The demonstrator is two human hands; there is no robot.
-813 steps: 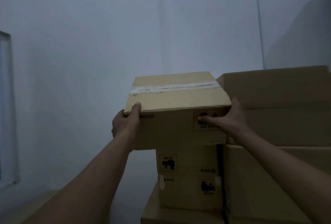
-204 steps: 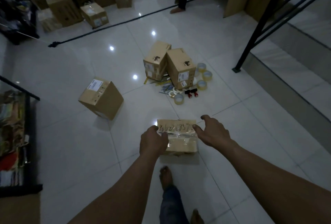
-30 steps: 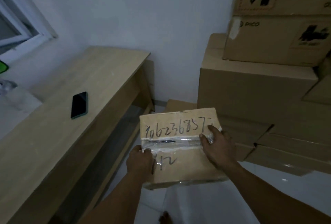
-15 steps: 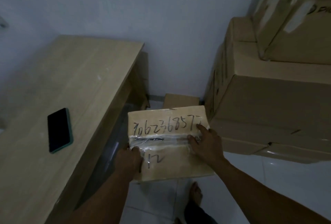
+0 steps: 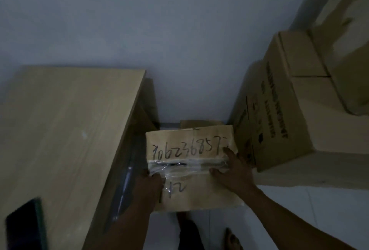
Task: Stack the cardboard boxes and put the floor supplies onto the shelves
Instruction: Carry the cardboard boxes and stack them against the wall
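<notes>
At far left, a dark phone (image 5: 24, 223) flat on the wooden tabletop (image 5: 65, 130). Beside the edge, left grip (image 5: 148, 187) curled round the near left corner of a taped cardboard box (image 5: 191, 146) with handwritten digits, held above the tiled floor (image 5: 299, 205). Right grip (image 5: 233, 172) clasping its right edge. Further right, stacked large cartons (image 5: 289, 120).

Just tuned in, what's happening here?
A person holds a small taped box, with numbers handwritten on top. The left hand and right hand grip its sides. The box is above the floor, in the gap between a wooden desk and a stack of larger cardboard boxes. A phone lies on the desk.
</notes>
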